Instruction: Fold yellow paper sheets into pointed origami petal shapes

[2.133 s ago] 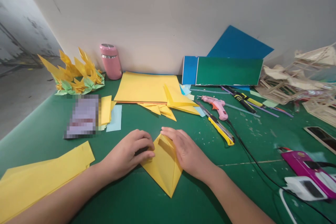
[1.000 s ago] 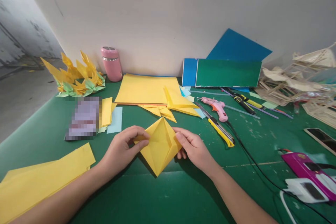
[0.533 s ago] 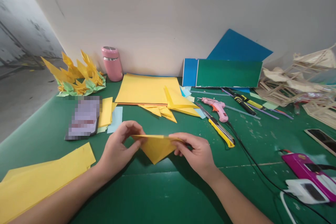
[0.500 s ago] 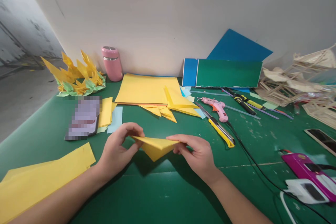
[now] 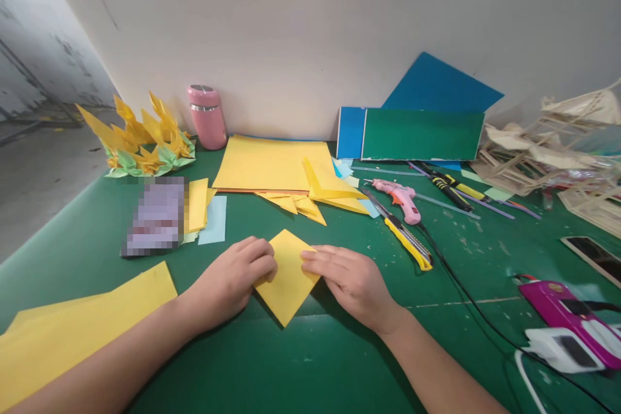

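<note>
A square of folded yellow paper (image 5: 287, 278) lies between my hands on the green table, one corner pointing toward me. My left hand (image 5: 245, 272) grips its left corner with curled fingers. At the right corner, my right hand (image 5: 347, 275) has its fingertips pressed together on top of the paper; its thumb is hidden. Beyond the paper lie folded yellow paper pieces (image 5: 294, 204) and a stack of yellow sheets (image 5: 269, 165). More yellow paper (image 5: 92, 317) sits beneath my left forearm.
Rightward are a yellow utility knife (image 5: 407, 242), a pink glue gun (image 5: 400, 197) with a black cord, and a magenta device (image 5: 557, 314). On the left stand a pink flask (image 5: 207, 118), a yellow-and-green paper ornament (image 5: 145, 136) and a phone (image 5: 155, 217).
The yellow paper has gone from a raised, half-opened fold to a flattened diamond on the table. My fingers have shifted from pinching its side corners to pressing over them.
</note>
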`<state>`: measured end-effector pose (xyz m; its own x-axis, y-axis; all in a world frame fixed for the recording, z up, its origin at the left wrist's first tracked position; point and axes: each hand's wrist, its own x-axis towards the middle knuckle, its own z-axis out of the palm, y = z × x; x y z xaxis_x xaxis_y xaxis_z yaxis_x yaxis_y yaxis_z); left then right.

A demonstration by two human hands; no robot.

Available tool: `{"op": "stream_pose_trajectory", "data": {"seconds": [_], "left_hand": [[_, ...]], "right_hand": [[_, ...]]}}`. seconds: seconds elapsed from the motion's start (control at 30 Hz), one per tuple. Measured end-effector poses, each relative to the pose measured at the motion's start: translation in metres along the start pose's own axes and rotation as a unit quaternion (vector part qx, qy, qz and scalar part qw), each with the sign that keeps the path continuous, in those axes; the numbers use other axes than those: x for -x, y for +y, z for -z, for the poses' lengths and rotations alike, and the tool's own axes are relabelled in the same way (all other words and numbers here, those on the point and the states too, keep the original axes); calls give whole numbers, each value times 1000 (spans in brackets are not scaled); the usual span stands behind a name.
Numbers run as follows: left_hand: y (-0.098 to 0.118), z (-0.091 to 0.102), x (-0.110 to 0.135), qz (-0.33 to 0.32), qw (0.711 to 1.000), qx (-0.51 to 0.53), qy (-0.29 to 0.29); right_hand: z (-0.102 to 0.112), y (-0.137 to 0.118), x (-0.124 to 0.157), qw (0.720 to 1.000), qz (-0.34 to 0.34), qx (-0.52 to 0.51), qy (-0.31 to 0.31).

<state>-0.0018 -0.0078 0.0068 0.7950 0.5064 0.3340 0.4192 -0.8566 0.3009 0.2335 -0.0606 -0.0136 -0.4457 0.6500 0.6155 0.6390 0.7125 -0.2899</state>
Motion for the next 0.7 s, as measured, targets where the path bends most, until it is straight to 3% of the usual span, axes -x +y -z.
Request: {"op": "stream_pose_trajectory", "data": {"seconds": [0.1, 0.27, 0.4, 0.7], "left_hand": [[0, 3, -2, 16, 998, 51, -41], [2, 6, 4, 44, 993, 93, -65], [3, -3, 3, 95, 992, 40, -69], [18, -8, -13, 97, 983, -85, -135]], "right_hand": [[-3, 3, 0, 999, -24, 8, -44], [-2, -2, -2, 998, -37, -10, -46], [-4, -11, -7, 995, -73, -7, -72], [-14, -23, -9, 973, -159, 44, -164]]}}
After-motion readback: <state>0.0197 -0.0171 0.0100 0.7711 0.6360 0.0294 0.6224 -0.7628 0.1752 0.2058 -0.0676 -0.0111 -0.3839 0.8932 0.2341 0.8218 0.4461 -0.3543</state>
